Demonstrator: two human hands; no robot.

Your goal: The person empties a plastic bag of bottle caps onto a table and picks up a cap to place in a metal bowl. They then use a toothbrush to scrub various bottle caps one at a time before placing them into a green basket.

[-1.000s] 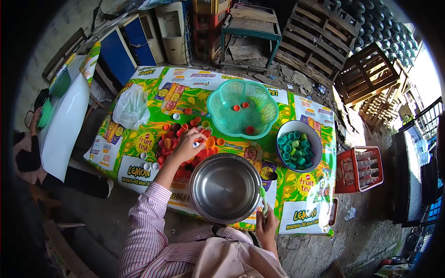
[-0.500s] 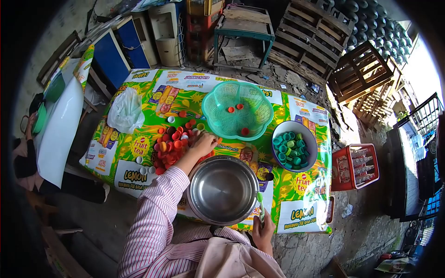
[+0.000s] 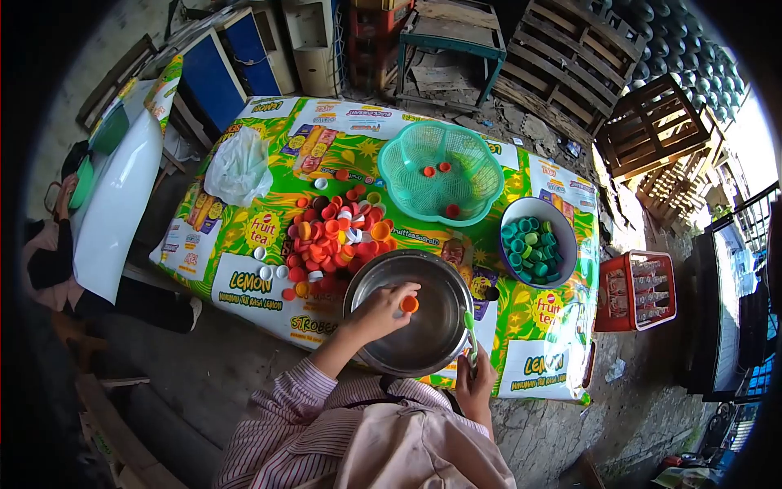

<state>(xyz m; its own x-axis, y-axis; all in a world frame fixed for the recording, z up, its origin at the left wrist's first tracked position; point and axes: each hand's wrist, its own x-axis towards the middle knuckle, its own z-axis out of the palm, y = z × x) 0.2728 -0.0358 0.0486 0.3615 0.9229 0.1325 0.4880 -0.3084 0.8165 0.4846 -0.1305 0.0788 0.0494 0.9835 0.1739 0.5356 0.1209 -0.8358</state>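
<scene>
My left hand (image 3: 379, 316) is over the steel bowl (image 3: 440, 359), its fingers closed on an orange bottle cap (image 3: 409, 304). At the bowl's right side, my right hand (image 3: 476, 381) grips a slim light-green tool (image 3: 470, 332) that stands upright by the rim; I cannot tell its exact kind. Just beyond the bowl, to the left, lies a heap of red and orange bottle caps (image 3: 330, 240) with a few white ones mixed in. A black cap (image 3: 492, 293) rests right of the bowl.
A green plastic basket (image 3: 394, 200) holds a few red caps. Right of it, a bowl (image 3: 569, 262) contains green caps. A plastic bag (image 3: 239, 167) lies at the table's left. A red crate (image 3: 612, 297) stands beyond the right edge. Another person's arm (image 3: 61, 208) shows far left.
My left hand has moved from the cap heap to above the steel bowl, now with an orange cap. My right hand still holds the green tool. The view has shifted slightly.
</scene>
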